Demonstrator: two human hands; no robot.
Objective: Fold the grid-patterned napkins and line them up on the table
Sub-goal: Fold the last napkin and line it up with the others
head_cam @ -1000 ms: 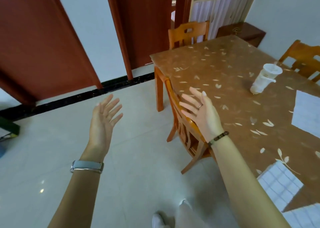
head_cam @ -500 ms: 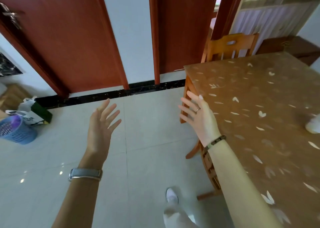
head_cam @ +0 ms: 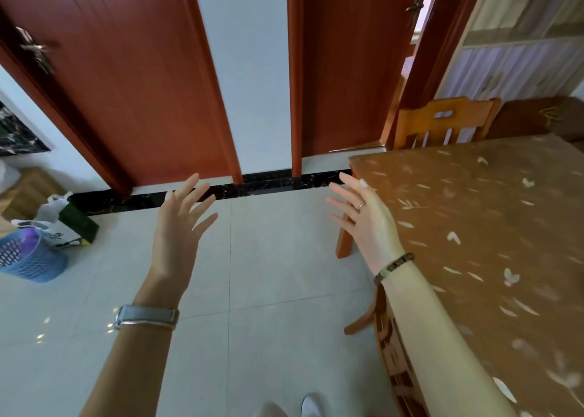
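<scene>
Person stands at the corner of the dining surface (head_cam: 474, 220), facing the wall and doors.

Left hand (head_cam: 180, 227): raised over the tiled floor (head_cam: 268, 290), fingers straight and spread wide, holding nothing. Grey watch (head_cam: 147, 316) on that wrist.

Right hand (head_cam: 366, 223): raised at about the same height, fingers straight and fanned, holding nothing. It hangs over the near-left corner of the surface; I cannot tell whether it touches. Ring (head_cam: 361, 206) on one finger, beaded bracelet (head_cam: 393, 266) at the wrist.

Hands well apart, palms turned roughly toward each other.

Surface: brown covering with a pale leaf print. Napkins: their place cannot be told from this angle.

One wooden chair (head_cam: 442, 122) at the far end of the surface, a second chair (head_cam: 388, 347) tucked in beneath the right forearm.

Two red-brown doors (head_cam: 126, 84) in the wall ahead. Blue mesh basket (head_cam: 28, 258) on the floor at far left, with a white bag (head_cam: 53, 214) just behind it. Toe of a white shoe (head_cam: 311, 407) at the bottom edge.
</scene>
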